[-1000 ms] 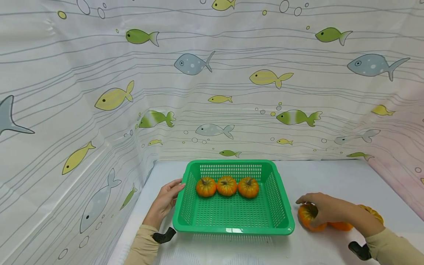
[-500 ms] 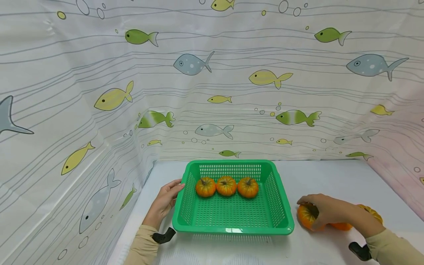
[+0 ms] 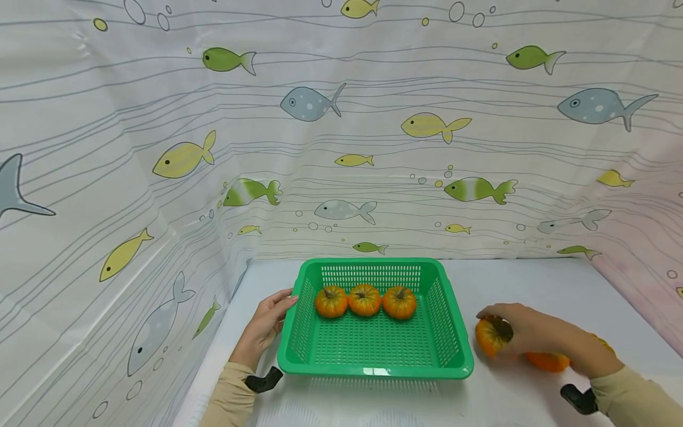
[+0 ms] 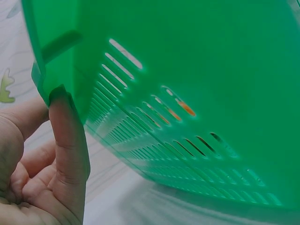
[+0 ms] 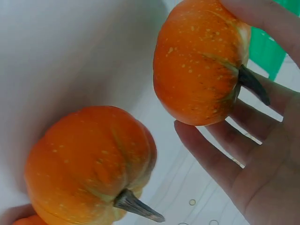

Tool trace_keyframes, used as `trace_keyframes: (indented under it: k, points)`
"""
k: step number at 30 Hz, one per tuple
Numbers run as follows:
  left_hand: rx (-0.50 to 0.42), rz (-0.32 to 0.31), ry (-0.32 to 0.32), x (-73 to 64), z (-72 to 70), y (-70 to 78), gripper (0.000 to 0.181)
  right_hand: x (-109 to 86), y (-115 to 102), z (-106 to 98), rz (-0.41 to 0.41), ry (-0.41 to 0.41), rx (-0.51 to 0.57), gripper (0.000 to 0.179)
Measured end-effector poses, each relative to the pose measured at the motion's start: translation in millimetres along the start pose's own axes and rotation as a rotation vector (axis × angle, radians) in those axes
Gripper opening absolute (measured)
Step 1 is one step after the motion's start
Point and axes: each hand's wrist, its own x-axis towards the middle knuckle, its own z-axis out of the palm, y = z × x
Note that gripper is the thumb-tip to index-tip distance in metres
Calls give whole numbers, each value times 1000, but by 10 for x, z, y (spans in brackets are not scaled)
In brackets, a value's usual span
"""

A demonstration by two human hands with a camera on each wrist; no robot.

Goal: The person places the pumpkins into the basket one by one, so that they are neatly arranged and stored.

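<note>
My left hand (image 3: 262, 329) grips the left rim of a green plastic basket (image 3: 376, 372), its thumb and finger right at the edge in the left wrist view. Inside, along the back, three small orange pumpkins sit in a row: a left one (image 3: 331, 302), a middle one (image 3: 365, 299) and a right one (image 3: 399, 302). To the right of the basket my right hand (image 3: 533, 331) holds another small pumpkin (image 5: 201, 61) between thumb and fingers, its dark stem toward the palm. Beside it, a loose pumpkin (image 5: 89, 164) lies partly behind the hand in the head view.
Past the right forearm, a further pumpkin (image 3: 604, 343) shows only in part. The white table (image 3: 517, 284) runs back to a hanging sheet (image 3: 395, 136) printed with fish, which also closes off the left and right sides.
My right hand has risen slightly with its pumpkin, shifting a little up and left away from the neighbouring pumpkin. The left hand and the basket have stayed put.
</note>
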Motion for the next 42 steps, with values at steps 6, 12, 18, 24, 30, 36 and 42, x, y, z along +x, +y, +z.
trace_keyframes:
  k: [6,12,18,24,30,36,42]
  points:
    - [-1,-4,6,3,-3,-6,56,1,-48,-65,-57,47,-17,71]
    - [-5,-4,3,-3,-9,-4,57,-2,-166,-172,-82,109,-43,71]
    - [-5,-7,-1,-8,-11,0,58,20,-242,-264,-102,153,-68,72]
    - [-4,-1,-8,-9,-11,-2,58,59,-324,-337,-144,199,-87,70]
    - [2,-3,3,-10,-4,-1,57,91,-422,-393,-157,210,-77,66]
    - [-3,-3,0,-1,0,1,57,109,-505,-432,-194,233,-95,66]
    - [-6,-7,5,-7,-3,4,56,141,-585,-465,-220,252,-127,67]
